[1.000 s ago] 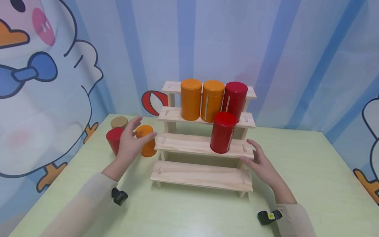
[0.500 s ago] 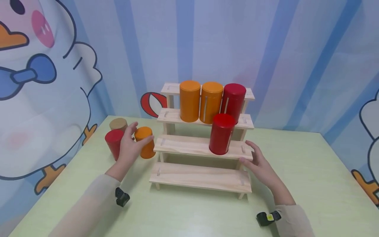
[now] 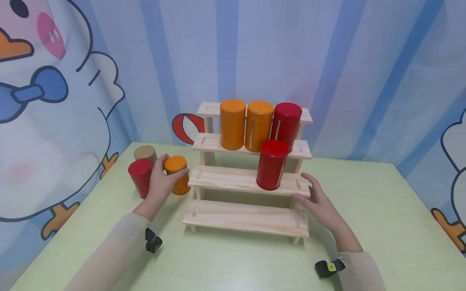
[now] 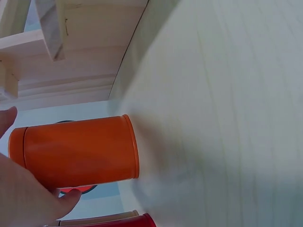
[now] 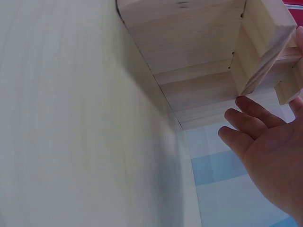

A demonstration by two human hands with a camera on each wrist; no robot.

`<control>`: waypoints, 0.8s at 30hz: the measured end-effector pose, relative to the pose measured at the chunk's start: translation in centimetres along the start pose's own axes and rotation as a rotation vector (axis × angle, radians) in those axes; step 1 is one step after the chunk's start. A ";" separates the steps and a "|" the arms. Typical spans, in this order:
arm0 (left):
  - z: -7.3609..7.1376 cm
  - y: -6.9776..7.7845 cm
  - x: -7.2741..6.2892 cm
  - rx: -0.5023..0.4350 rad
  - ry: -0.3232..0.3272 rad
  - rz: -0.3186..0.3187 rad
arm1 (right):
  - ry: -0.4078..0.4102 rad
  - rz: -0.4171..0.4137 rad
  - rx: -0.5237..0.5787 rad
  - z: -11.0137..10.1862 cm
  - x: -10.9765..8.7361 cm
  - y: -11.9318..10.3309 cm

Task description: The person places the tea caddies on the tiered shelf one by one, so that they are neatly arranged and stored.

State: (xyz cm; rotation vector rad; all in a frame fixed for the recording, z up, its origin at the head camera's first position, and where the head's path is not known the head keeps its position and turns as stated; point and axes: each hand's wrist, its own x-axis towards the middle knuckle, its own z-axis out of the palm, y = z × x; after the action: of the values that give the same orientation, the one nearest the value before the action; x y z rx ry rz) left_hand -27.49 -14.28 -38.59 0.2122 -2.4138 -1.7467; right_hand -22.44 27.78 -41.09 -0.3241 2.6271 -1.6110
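In the head view my left hand [image 3: 160,182] reaches around an orange canister [image 3: 181,184] standing on the table left of the stepped wooden rack [image 3: 222,178]. Its thumb overlaps the front right of the lid and its fingers lie on the left side. The left wrist view shows thumb and fingertips on opposite sides of the orange canister [image 4: 78,151], with a slight gap at the fingers [image 4: 71,201]. My right hand [image 3: 320,204] holds the right end of the rack's second step from the bottom, thumb at the front edge. In the right wrist view its other fingers [image 5: 246,125] extend below.
A red canister [image 3: 140,176] and a tan-lidded one [image 3: 145,152] stand left of my left hand. Another red canister [image 3: 271,165] sits on the rack's second step. Two orange canisters [image 3: 233,125] and a dark red one [image 3: 287,121] stand a step higher. A patterned curtain [image 3: 327,60] hangs behind.
My left hand has lowered and come in closer around the orange canister, which stays in place. My right hand keeps its hold on the rack. The head view has shifted slightly.
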 end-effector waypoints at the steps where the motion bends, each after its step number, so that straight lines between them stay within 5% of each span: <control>1: 0.0 -0.1 0.0 0.000 -0.001 -0.008 | -0.001 0.001 0.000 0.0 0.0 0.0; 24: 0.5 -1.7 0.5 0.024 0.007 -0.100 | -0.002 0.011 0.009 0.0 -0.1 -0.2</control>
State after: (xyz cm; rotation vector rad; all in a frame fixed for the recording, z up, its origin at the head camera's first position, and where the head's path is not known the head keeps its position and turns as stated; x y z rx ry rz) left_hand -28.08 -14.46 -40.29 0.3474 -2.4603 -1.7554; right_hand -22.34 27.70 -40.97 -0.3108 2.6140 -1.6181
